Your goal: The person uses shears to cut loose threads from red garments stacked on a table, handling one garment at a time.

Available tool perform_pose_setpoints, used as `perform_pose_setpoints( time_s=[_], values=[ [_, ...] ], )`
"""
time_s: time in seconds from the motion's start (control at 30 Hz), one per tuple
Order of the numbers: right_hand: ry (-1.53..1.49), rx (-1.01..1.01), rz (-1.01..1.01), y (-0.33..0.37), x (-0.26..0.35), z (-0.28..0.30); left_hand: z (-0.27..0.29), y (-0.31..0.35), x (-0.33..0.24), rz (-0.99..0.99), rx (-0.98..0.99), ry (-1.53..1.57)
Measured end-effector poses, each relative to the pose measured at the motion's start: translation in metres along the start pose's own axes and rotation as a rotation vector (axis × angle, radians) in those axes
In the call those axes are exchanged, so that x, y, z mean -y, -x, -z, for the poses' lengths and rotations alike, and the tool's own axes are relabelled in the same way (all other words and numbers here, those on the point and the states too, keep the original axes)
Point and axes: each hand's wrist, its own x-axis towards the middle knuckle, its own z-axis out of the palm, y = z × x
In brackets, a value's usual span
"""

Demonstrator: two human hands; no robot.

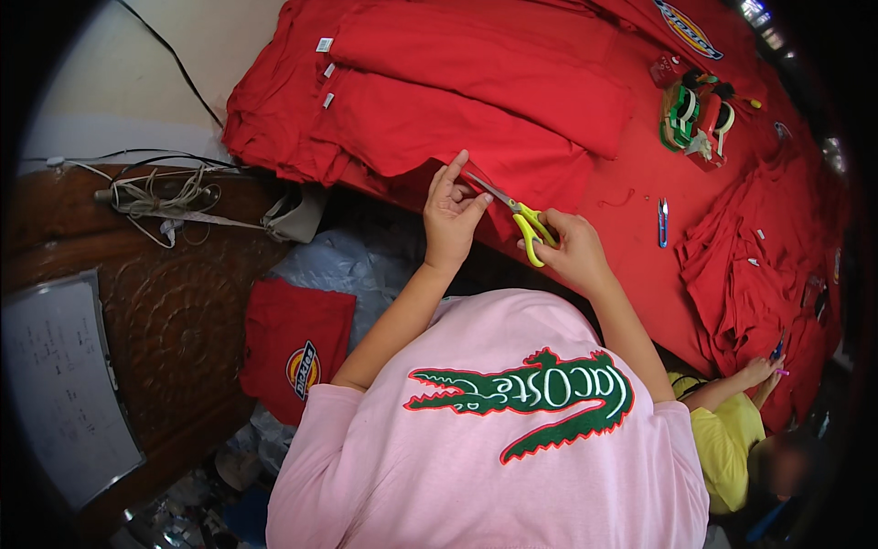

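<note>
Watching the right hand (576,249) gripping the yellow-handled scissors (523,214) beside the left hand (448,220)

From my remote seat, I am seeing a whiteboard (69,366) leaning far to the left of the grip, against a carved wooden panel (183,311). Tangled cables (160,197) are hanging over that panel's upper part, nearer the left hand. A folded red shirt (297,316) is lying by some clear plastic (329,261), left of and below the left hand. Beyond its fingertips, red garments (430,110) bearing small white tags (325,44) are lying in layers on a red tabletop (631,284).

The left hand is hovering at their near edge, index finger pointing up and thumb standing apart from it; the curled lower fingers are showing poorly, so I cannot tell whether they are pinching anything. The scissors are sitting between the hands, blades pointing toward the left thumb and index finger. The right hand is curling around the handles.

Right of that grip, blue thread snips (663,224) are resting on the tabletop, with tape dispensers (679,119) sitting beyond them. Farther right, crumpled red cloth (750,247) is spreading out, and a co-worker's hand (755,371) is working at its near side.
</note>
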Motion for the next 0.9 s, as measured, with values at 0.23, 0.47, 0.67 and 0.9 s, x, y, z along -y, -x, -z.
perform_pose_setpoints(
  time_s=[0.23, 0.47, 0.67, 0.9],
  values=[
    [-0.070, 0.024, -0.041, -0.001, -0.006, -0.005, 0.004, 0.001, -0.004, 0.015, -0.010, 0.105],
    [-0.137, 0.086, -0.104, 0.000, -0.012, -0.008, 0.017, -0.004, 0.016, 0.014, -0.044, -0.027],
    [-0.035, 0.044, 0.042, -0.016, -0.005, -0.009, 0.012, -0.006, -0.001, -0.011, -0.060, -0.017],
    [-0.097, 0.085, 0.023, -0.023, -0.003, -0.008, 0.017, -0.004, -0.001, -0.010, -0.035, -0.001]
  ],
)
